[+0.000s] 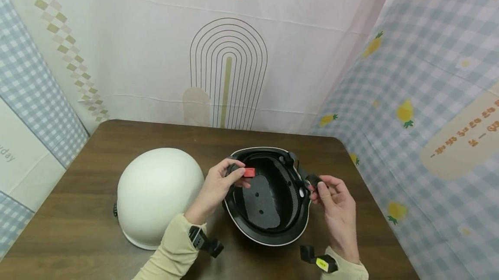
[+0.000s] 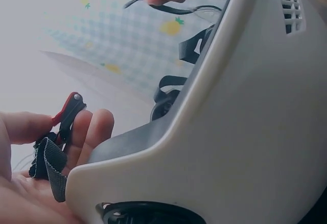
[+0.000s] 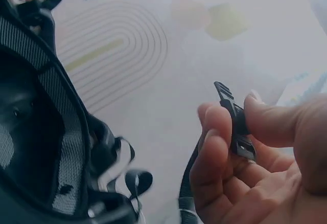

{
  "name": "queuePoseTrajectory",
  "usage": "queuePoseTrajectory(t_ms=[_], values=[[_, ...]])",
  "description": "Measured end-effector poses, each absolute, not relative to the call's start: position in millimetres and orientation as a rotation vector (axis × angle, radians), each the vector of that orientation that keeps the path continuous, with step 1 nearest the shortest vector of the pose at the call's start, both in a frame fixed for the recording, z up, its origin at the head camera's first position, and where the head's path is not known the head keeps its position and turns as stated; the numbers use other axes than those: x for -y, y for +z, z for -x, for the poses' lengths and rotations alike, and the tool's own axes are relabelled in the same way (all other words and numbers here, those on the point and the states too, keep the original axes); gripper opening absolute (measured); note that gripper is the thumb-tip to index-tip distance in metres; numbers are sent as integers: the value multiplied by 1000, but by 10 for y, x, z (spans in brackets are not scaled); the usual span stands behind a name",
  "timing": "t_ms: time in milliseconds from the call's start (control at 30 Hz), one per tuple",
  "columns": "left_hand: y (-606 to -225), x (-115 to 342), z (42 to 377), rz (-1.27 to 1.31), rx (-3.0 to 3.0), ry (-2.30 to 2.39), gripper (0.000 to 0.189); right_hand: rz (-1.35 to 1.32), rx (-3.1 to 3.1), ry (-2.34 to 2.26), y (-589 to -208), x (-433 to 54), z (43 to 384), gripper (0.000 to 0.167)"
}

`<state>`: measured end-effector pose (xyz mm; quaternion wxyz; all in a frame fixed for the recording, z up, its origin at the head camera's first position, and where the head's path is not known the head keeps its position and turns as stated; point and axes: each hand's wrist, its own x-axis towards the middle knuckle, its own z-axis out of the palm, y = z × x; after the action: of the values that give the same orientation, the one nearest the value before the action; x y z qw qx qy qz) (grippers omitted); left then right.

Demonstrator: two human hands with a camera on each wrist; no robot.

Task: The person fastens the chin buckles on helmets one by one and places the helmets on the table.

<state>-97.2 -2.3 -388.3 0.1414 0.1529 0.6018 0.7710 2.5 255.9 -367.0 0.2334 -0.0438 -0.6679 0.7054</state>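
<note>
A helmet (image 1: 265,240) lies upside down on the table, its black padded inside facing up and its shell white in the left wrist view. At its left side my left hand (image 1: 214,188) pinches a buckle with a red tab (image 1: 249,172) between thumb and fingers; a folded dark strap (image 2: 52,165) hangs from it. Past the right rim, my right hand (image 1: 338,204) holds a black toothed buckle tongue (image 3: 236,124) between thumb and forefinger. A thin black strap (image 3: 189,178) runs down from the tongue. The two buckle parts are apart, one on each side of the helmet.
Left of the open helmet stands another white helmet (image 1: 157,193), dome up, close to my left forearm. Both rest on a brown wooden table (image 1: 70,223). Patterned cloths (image 1: 156,54) hang behind the table and at its sides.
</note>
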Motion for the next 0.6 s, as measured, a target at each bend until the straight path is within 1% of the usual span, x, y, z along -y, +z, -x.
queuePoseTrajectory(t_ms=[167,367,600], values=[[-3888,28,970,-514,-1748,2200,31,4,1945,1920,-3669,-2441,8,27],[-3905,37,971,-606,-1764,2148,36,-110,2036,1863,-3680,-2273,56,24],[-3914,47,971,-704,-1776,2104,32,-64,2212,1764,-3694,-2103,130,21]])
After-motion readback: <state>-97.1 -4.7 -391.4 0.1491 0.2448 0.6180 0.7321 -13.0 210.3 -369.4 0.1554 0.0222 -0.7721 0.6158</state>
